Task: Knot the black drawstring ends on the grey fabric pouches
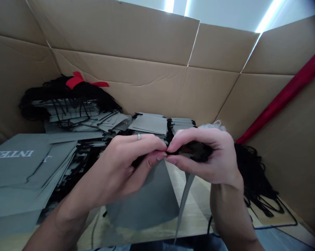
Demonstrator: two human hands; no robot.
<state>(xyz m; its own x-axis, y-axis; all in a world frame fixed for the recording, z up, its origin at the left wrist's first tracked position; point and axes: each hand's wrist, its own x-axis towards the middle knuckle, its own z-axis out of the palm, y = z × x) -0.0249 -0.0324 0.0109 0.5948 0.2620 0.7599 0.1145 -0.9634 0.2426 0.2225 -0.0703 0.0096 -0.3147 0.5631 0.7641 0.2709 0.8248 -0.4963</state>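
Near the centre of the head view, my left hand (131, 164), with a ring on one finger, pinches a black cord (174, 152) between thumb and fingertips. My right hand (212, 153) meets it fingertip to fingertip, closed on the same dark cord, part of which is bunched inside its palm. Below the hands hangs a grey sheet-like bag (149, 202), partly hidden by my left hand. A narrow grey edge (185, 198) hangs beneath my right hand. The exact shape of the cord between the fingertips is too small to tell.
Grey printed bags (13, 167) are piled at the left. Behind them lie black cords with a red strip (75, 81). Grey stacks (149, 123) stand at the back against cardboard walls (147, 80). More black cords (254, 170) lie right, below a red band (283, 94).
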